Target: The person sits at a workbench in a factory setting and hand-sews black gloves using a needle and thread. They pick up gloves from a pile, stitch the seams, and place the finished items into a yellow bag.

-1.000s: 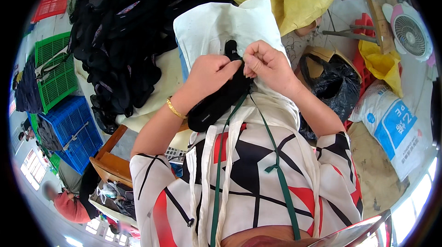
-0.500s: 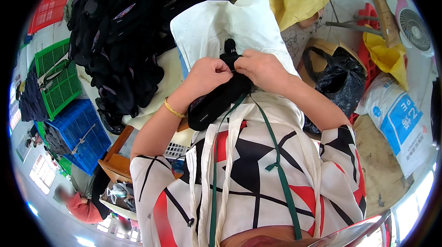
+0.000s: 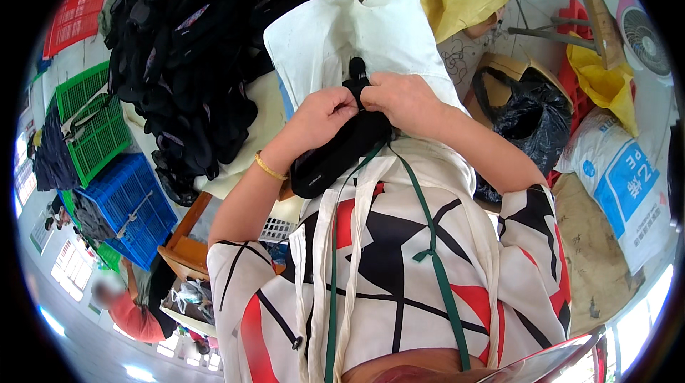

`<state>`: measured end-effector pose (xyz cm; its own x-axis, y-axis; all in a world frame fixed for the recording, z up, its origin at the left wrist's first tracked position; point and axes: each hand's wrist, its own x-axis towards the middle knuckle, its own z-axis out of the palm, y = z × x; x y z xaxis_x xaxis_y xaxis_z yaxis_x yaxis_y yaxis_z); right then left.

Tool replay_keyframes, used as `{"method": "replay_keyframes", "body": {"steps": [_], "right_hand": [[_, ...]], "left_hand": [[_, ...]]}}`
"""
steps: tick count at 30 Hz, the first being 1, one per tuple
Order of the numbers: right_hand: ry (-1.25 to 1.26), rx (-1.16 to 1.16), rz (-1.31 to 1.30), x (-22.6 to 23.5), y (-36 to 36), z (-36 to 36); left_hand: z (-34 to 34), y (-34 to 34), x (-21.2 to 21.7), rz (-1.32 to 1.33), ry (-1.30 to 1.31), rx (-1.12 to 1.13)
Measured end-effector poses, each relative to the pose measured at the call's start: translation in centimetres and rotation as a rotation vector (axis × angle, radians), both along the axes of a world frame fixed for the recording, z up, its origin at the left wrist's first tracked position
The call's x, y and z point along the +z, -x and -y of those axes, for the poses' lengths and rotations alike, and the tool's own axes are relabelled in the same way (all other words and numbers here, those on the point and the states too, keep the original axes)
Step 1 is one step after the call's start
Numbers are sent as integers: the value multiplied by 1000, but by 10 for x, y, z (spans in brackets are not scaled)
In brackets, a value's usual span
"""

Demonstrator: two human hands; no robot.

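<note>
A black cloth shoe (image 3: 330, 162) lies lengthwise on my lap, sole end toward me and its narrow black end pointing away over a white cloth (image 3: 314, 33). My left hand (image 3: 327, 115) is closed in a pinch on the left edge of the shoe's opening. Against it from the right, my right hand (image 3: 401, 100) pinches close to the same spot with thumb and forefinger. What lies between the right fingertips is too small to make out. Both hands nearly touch. A green cord (image 3: 421, 205) and white apron straps hang over my front.
A large heap of black shoes (image 3: 193, 48) sits at the far left. Green (image 3: 93, 119) and blue crates (image 3: 135, 205) stand left, with a seated person beyond. On the right are a black plastic bag (image 3: 528, 115) in a carton, a white-blue sack (image 3: 621, 183) and a fan (image 3: 642, 33).
A thin straight line between my fingertips no longer shows. My right hand has risen slightly and closed in on the shoe. The person at far left has raised an arm.
</note>
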<state>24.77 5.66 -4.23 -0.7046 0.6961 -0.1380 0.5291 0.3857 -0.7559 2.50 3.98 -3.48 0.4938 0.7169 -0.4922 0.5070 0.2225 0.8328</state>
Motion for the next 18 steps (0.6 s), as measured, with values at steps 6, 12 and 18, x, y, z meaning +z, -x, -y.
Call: {"method": "replay_keyframes", "body": {"steps": [6,12,18], "right_hand": [[80,3,-128,-10,1,4],[79,50,-121,-12,1,2],[75,96,-120,-13,0,-3]], "left_hand": [[12,11,-18,204,186,85],[15,15,-27,281,283,110],[15,16,-33,291,302,104]]}}
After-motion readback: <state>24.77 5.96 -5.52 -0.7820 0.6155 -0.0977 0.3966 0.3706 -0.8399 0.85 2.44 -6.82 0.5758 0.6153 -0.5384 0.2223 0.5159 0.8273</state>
